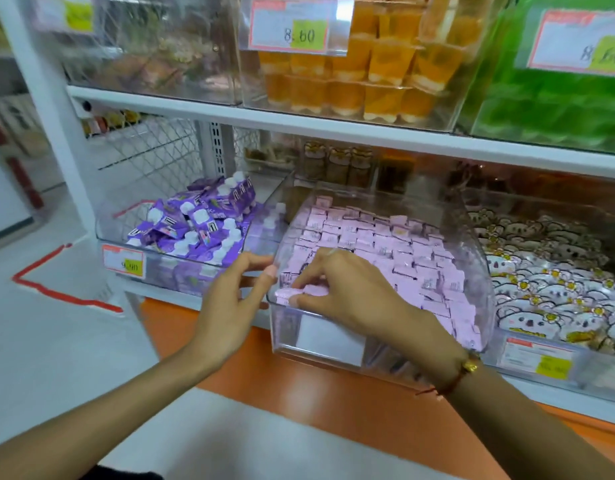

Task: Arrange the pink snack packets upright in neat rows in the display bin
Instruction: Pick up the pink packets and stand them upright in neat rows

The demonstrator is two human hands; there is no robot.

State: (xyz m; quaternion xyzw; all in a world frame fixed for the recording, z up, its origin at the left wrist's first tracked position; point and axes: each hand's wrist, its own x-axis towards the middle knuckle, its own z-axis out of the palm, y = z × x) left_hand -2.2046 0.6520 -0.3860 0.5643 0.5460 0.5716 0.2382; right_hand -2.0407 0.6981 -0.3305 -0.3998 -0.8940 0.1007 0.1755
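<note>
right hand pinches pink snack packets lying flat at front-left corner of clear display bin | long axis left-right, needs tipping upright | left hand relaxed, fingertips on bin's left wall, holding nothing | rows behind stand upright

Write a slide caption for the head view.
Right hand pinches pink snack packets at the clear display bin's front-left corner; left hand steadies its side.
</note>
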